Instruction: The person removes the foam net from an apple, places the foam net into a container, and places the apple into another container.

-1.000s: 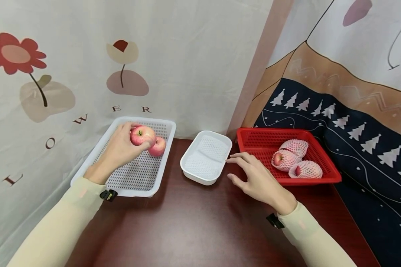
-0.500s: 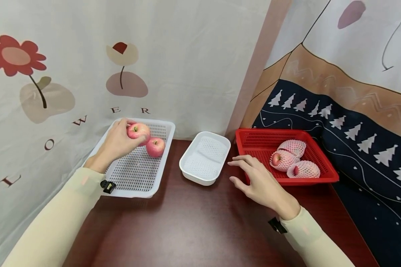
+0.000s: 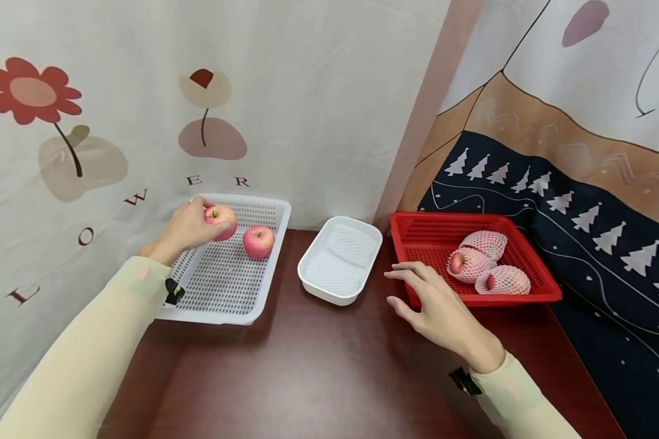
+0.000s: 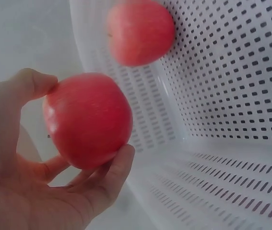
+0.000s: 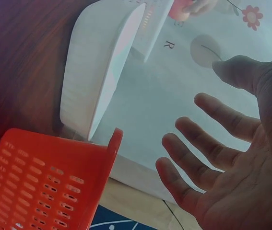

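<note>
My left hand grips a red apple over the white perforated basket at the left. In the left wrist view thumb and fingers curl round that apple. A second apple sits in the basket, to the right of the held one and apart from it. My right hand hovers in front of the red basket with its fingers spread and relaxed. Nothing lies between those fingers in the right wrist view, where the palm shows.
Between the baskets stands a small white tray with a netted lining. Several apples in foam nets lie in the red basket's right part. A printed curtain rises behind the dark wooden table.
My left hand has drawn the held apple leftward, away from the second apple, which now shows whole. My right hand has shifted slightly right and toward me, away from the white tray.
</note>
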Tool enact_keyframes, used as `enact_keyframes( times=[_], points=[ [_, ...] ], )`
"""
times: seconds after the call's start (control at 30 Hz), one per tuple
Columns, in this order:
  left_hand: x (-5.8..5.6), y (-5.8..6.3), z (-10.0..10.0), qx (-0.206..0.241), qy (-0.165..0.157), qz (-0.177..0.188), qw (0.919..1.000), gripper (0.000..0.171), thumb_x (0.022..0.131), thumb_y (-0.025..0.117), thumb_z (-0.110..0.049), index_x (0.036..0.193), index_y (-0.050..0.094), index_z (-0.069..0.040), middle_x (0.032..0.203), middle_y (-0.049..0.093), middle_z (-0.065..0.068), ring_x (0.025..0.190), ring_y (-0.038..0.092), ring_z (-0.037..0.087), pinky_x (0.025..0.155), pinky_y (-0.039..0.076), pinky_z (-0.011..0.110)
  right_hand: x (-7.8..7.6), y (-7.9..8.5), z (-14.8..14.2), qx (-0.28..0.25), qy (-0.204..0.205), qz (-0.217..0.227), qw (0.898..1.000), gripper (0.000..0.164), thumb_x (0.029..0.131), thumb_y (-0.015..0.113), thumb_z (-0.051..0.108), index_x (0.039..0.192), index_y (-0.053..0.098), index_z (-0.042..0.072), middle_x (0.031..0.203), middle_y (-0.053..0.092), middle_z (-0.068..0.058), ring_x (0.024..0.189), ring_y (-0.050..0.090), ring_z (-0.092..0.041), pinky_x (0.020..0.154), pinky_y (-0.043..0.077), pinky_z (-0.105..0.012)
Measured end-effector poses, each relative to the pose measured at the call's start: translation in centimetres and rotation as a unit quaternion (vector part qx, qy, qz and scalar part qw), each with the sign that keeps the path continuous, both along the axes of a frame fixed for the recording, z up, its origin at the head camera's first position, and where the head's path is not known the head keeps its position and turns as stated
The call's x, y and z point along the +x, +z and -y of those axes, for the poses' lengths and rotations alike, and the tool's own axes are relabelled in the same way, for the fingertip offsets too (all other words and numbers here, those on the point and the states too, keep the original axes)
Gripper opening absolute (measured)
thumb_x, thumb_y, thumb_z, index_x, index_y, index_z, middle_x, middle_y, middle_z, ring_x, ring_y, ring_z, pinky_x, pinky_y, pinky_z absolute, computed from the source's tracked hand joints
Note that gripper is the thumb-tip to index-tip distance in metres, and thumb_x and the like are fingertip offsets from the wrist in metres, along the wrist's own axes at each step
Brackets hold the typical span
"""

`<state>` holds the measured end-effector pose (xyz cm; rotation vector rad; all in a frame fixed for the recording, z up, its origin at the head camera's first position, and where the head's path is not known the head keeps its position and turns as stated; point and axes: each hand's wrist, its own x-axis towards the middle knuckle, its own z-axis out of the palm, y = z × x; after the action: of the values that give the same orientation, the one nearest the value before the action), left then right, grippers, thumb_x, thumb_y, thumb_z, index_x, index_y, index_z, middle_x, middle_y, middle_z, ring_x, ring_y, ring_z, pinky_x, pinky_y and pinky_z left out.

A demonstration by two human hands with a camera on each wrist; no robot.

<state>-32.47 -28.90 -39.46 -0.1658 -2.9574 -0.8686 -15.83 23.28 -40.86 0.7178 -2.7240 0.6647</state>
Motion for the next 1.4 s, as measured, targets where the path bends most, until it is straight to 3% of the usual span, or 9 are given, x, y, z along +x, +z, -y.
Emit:
enact_keyframes(
  times=[0.33, 0.57, 0.77, 0.93, 1.0, 1.07, 1.2, 1.3, 1.4],
  points=[
    [-1.5, 0.3, 0.6, -0.03, -0.003, 0.048, 0.9984, 0.083, 0.106, 0.07, -0.045, 0.154, 0.046, 0.019, 0.141, 0.06, 0.038, 0.12, 0.058, 0.047, 0.102, 0.053, 0.059, 0.5, -0.2, -0.3, -0.004, -0.004, -0.01, 1.0, 0.049, 0.101, 0.092, 0.025, 0.147, 0.077, 0.019, 0.156, 0.071, -0.006, 0.142, 0.069, -0.032, 0.122, 0.059, -0.06],
    [-1.8, -0.3, 1.3, -0.058, -0.005, 0.089, 0.9944, 0.068, 0.106, 0.069, -0.04, 0.139, 0.052, 0.016, 0.127, 0.063, 0.034, 0.108, 0.059, 0.042, 0.089, 0.052, 0.051, 0.8, -0.5, -0.4, -0.007, -0.004, -0.012, 1.0, 0.047, 0.101, 0.091, 0.024, 0.146, 0.078, 0.02, 0.155, 0.072, -0.007, 0.142, 0.069, -0.031, 0.121, 0.059, -0.059],
    [-1.4, -0.6, 1.9, -0.082, -0.01, 0.142, 0.9865, 0.063, 0.109, 0.071, -0.037, 0.14, 0.049, 0.014, 0.126, 0.062, 0.033, 0.11, 0.058, 0.044, 0.094, 0.053, 0.059, 1.1, -0.8, -0.4, -0.009, -0.005, -0.015, 1.0, 0.046, 0.101, 0.091, 0.024, 0.145, 0.078, 0.02, 0.154, 0.072, -0.006, 0.142, 0.069, -0.03, 0.121, 0.059, -0.058],
    [-1.0, -0.9, 2.1, -0.092, -0.023, 0.155, 0.9834, 0.054, 0.11, 0.071, -0.03, 0.137, 0.051, 0.012, 0.124, 0.062, 0.032, 0.109, 0.058, 0.045, 0.095, 0.052, 0.061, 1.3, -0.9, -0.3, -0.01, -0.005, -0.016, 1.0, 0.045, 0.101, 0.092, 0.023, 0.144, 0.079, 0.02, 0.154, 0.072, -0.007, 0.141, 0.069, -0.029, 0.12, 0.06, -0.057],
    [-1.2, -1.1, 2.2, -0.096, -0.03, 0.16, 0.982, 0.054, 0.109, 0.073, -0.026, 0.138, 0.052, 0.013, 0.127, 0.063, 0.034, 0.111, 0.058, 0.046, 0.098, 0.053, 0.063, 1.4, -1.0, -0.3, -0.01, -0.005, -0.018, 1.0, 0.045, 0.101, 0.092, 0.022, 0.144, 0.079, 0.019, 0.154, 0.072, -0.006, 0.141, 0.069, -0.029, 0.119, 0.06, -0.057],
    [-2.3, -2.6, 2.8, -0.104, -0.039, 0.146, 0.9831, 0.054, 0.104, 0.078, -0.026, 0.136, 0.056, 0.012, 0.122, 0.067, 0.03, 0.106, 0.06, 0.042, 0.095, 0.054, 0.06, 1.4, -1.0, -0.3, -0.01, -0.005, -0.018, 1.0, 0.045, 0.101, 0.092, 0.022, 0.144, 0.079, 0.019, 0.154, 0.072, -0.006, 0.142, 0.069, -0.029, 0.119, 0.06, -0.057],
    [-2.7, -3.1, 2.6, -0.124, -0.049, 0.141, 0.981, 0.059, 0.103, 0.079, -0.021, 0.141, 0.056, 0.019, 0.125, 0.069, 0.035, 0.107, 0.062, 0.044, 0.1, 0.056, 0.065, 1.4, -1.1, -0.2, -0.01, -0.005, -0.015, 1.0, 0.045, 0.101, 0.091, 0.022, 0.144, 0.078, 0.02, 0.155, 0.072, -0.006, 0.143, 0.069, -0.029, 0.119, 0.06, -0.057],
    [-1.5, -1.9, 1.6, -0.13, -0.048, 0.154, 0.9784, 0.061, 0.106, 0.076, -0.019, 0.146, 0.053, 0.022, 0.134, 0.066, 0.042, 0.115, 0.063, 0.049, 0.109, 0.055, 0.07, 1.4, -1.2, -0.2, -0.01, -0.006, -0.014, 1.0, 0.046, 0.101, 0.092, 0.022, 0.144, 0.078, 0.019, 0.156, 0.072, -0.006, 0.143, 0.069, -0.029, 0.119, 0.06, -0.057],
    [-1.6, -1.9, 1.2, -0.137, -0.045, 0.148, 0.9784, 0.062, 0.105, 0.077, -0.021, 0.146, 0.055, 0.019, 0.134, 0.069, 0.039, 0.117, 0.065, 0.049, 0.11, 0.056, 0.069, 1.4, -1.3, -0.3, -0.009, -0.008, -0.016, 1.0, 0.046, 0.101, 0.092, 0.023, 0.144, 0.078, 0.02, 0.155, 0.072, -0.006, 0.142, 0.069, -0.029, 0.119, 0.06, -0.057]
  ],
)
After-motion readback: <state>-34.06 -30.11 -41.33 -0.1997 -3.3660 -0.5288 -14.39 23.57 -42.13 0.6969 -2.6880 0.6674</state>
